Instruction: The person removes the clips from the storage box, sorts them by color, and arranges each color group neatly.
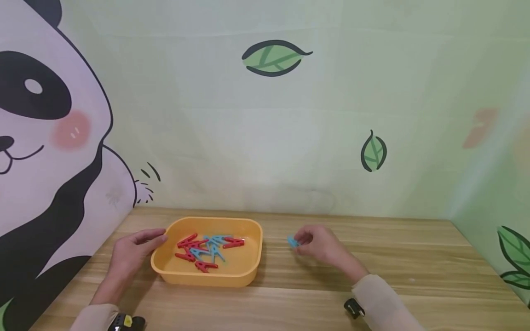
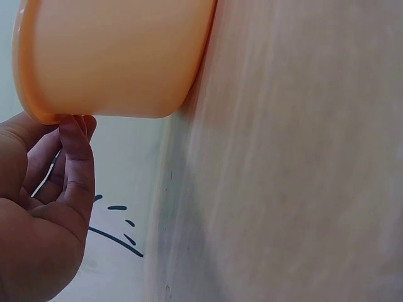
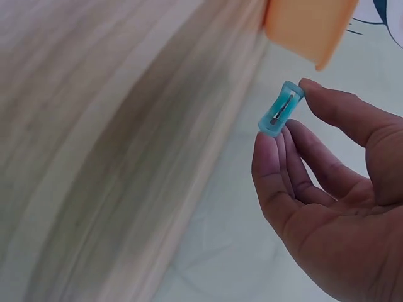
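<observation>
- Blue plastic: a small blue clip [image 3: 281, 108] is pinched between the thumb and fingertips [image 3: 267, 148] of the right hand [image 1: 320, 246], held just above the table [image 1: 414, 262] to the right of the tray [image 1: 244, 275].
- In the right wrist view the clip's metal spring shows down its middle, and a corner of the tray sits beyond it.
- The right hand's fingers are curled round the clip; the cream sleeve [image 1: 383, 301] lies on the table behind it.
- The orange plastic tray stands near the left of the table, well apart from the held clip.
- Inside the tray lies a loose heap of red clips [image 1: 192, 242] and more blue ones [image 1: 215, 241], tangled across each other.
- The left hand [image 1: 130, 252] rests against the tray's left rim, fingers straight; in the left wrist view the fingertips [image 2: 77, 135] touch the underside of the rim without curling round it.
- Behind the table stands a pale green wall with leaf drawings [image 1: 273, 57] and a panda picture [image 1: 45, 151] on the left.
</observation>
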The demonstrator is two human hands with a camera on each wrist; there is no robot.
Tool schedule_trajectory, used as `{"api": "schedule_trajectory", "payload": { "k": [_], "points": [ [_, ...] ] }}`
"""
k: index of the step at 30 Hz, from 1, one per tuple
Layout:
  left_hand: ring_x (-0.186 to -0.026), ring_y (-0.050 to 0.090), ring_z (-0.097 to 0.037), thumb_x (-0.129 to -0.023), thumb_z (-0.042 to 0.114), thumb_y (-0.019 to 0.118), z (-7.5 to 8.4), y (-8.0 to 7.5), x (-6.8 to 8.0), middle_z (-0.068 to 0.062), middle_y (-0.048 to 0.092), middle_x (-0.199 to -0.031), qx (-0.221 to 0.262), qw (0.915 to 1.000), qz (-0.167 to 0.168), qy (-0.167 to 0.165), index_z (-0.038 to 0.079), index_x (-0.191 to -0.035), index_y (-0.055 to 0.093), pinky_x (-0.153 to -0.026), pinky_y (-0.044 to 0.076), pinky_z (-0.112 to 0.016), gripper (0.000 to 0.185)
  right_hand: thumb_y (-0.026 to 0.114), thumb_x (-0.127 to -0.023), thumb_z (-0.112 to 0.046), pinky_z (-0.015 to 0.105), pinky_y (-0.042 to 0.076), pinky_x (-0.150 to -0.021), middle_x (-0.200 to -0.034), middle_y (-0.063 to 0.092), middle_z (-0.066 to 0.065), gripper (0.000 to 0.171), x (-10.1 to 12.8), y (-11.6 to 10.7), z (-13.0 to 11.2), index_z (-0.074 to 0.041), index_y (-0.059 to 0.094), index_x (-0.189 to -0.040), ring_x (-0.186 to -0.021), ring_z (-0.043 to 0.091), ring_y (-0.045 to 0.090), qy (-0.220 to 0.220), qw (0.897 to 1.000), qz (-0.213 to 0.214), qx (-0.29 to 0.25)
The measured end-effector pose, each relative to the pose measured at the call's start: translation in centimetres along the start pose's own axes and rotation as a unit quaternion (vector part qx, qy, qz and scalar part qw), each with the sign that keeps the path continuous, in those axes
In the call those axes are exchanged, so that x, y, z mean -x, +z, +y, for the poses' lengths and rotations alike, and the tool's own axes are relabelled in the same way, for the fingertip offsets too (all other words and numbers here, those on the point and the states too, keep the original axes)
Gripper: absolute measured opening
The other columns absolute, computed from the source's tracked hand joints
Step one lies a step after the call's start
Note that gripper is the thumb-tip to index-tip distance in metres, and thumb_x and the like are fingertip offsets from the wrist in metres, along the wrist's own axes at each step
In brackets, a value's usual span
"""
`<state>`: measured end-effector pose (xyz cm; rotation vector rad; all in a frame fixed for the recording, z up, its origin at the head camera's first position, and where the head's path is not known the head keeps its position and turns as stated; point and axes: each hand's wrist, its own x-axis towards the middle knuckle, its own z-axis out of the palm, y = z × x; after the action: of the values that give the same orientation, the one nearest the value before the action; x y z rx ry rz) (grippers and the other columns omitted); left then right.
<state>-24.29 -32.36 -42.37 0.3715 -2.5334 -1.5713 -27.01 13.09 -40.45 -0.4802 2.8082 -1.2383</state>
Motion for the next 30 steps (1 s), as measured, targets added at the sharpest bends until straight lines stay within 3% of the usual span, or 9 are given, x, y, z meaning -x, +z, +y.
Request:
{"api": "schedule_trajectory", "payload": {
  "k": [10, 24, 30],
  "points": [
    [-0.135, 0.057, -0.036, -0.100, 0.041, 0.076, -0.15, 0.09, -0.11, -0.019, 0.065, -0.144, -0.001, 1.0000, 0.003, 0.003, 0.003, -0.141, 0.068, -0.081, 0.052, -0.010, 0.056, 0.089, -0.084, -0.004, 0.034, 0.057, -0.078, -0.087, 0.071, 0.001, 0.018, -0.04, 0.36, 0.61, -0.002, 0.075, -0.095, -0.084, 0.015, 0.065, -0.001, 0.999, -0.020, 0.027],
    [-0.134, 0.057, -0.035, -0.100, 0.039, 0.076, -0.11, 0.06, -0.15, -0.019, 0.064, -0.144, 0.004, 1.0000, 0.005, 0.003, 0.002, -0.140, 0.068, -0.080, 0.051, -0.008, 0.055, 0.091, -0.082, -0.006, 0.029, 0.054, -0.068, -0.084, 0.067, 0.000, 0.021, -0.45, 0.79, 0.82, -0.001, 0.073, -0.094, -0.077, 0.015, 0.061, 0.010, 0.999, -0.038, 0.020],
    [-0.134, 0.057, -0.035, -0.101, 0.039, 0.076, -0.12, 0.05, -0.18, -0.019, 0.065, -0.144, 0.002, 1.0000, 0.005, 0.005, 0.002, -0.140, 0.068, -0.080, 0.051, -0.008, 0.054, 0.089, -0.083, -0.008, 0.030, 0.054, -0.070, -0.085, 0.069, 0.001, 0.021, -0.32, 0.74, 0.96, -0.001, 0.074, -0.094, -0.078, 0.016, 0.062, 0.021, 0.999, -0.039, 0.017]
  ]
}}
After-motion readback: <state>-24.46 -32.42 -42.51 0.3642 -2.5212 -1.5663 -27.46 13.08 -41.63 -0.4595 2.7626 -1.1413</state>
